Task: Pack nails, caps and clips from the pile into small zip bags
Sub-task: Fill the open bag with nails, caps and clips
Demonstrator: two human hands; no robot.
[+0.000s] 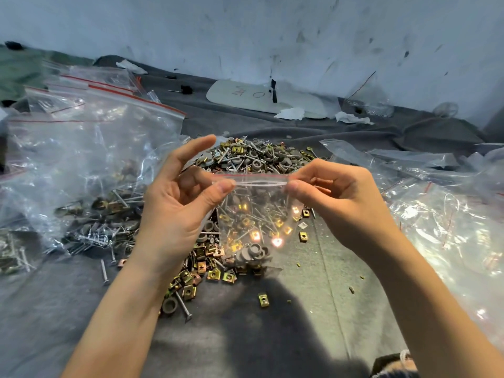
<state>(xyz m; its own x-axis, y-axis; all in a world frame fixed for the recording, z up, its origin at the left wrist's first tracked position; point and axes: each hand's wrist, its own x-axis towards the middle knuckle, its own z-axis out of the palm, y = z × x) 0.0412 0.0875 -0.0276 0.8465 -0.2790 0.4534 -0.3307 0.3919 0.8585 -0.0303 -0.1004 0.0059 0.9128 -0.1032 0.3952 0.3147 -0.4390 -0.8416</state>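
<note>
Both hands meet low over a grey cloth (272, 336). My left hand (177, 197) pinches the left end of a small zip bag (253, 214) at its red-lined mouth, thumb against a curled finger, forefinger lifted free. My right hand (335, 203) pinches the right end the same way, its other fingers curled in. The bag hangs between and below the two hands, its mouth pulled taut and, as far as I can tell, parted by a thin slit. Grey caps (253, 252) sit in its bottom; I cannot say which of the pieces seen through the film are inside it. I judge the filling done and the sealing in hand. The next move calls for pressing along the strip from one end to the other, keeping the bag upright. Loose brass clips (212, 274) and nails (183, 306) lie under my left wrist, and the pile (261, 156) rises just beyond the fingertips. Large bags (95, 148) of hardware lie left of the left hand. Farthest off, a white board (259, 96) lies at the foot of a scuffed wall (300, 31).
</note>
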